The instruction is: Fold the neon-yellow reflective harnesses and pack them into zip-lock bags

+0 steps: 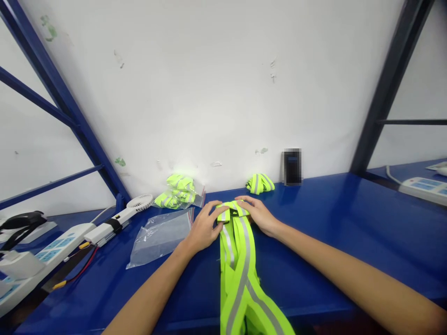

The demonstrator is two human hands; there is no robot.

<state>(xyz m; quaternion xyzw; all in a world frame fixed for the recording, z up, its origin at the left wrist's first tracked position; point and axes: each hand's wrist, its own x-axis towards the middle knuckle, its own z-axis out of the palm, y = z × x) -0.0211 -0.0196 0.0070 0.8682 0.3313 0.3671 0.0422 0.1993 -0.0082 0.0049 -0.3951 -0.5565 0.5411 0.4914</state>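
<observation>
A yellow-green reflective harness (244, 265) with grey stripes lies stretched along the blue table, its near end running over the front edge. At its far end the straps are gathered into a folded bundle. My left hand (206, 225) grips the left side of this fold between thumb and fingers. On the right side, my right hand (260, 215) has its fingers over the top of the fold; its thumb is partly hidden. A clear zip bag (160, 237) lies flat just left of my left hand.
Bagged yellow-green straps (178, 191) and a loose rolled one (260, 184) rest by the wall. A dark pixelated box (292, 166) stands right of them. At left are a white handheld fan (139, 203), power strips (59, 253) and a cable with yellow connectors (60, 284). Blue frame posts (75, 116) flank the table (321, 223).
</observation>
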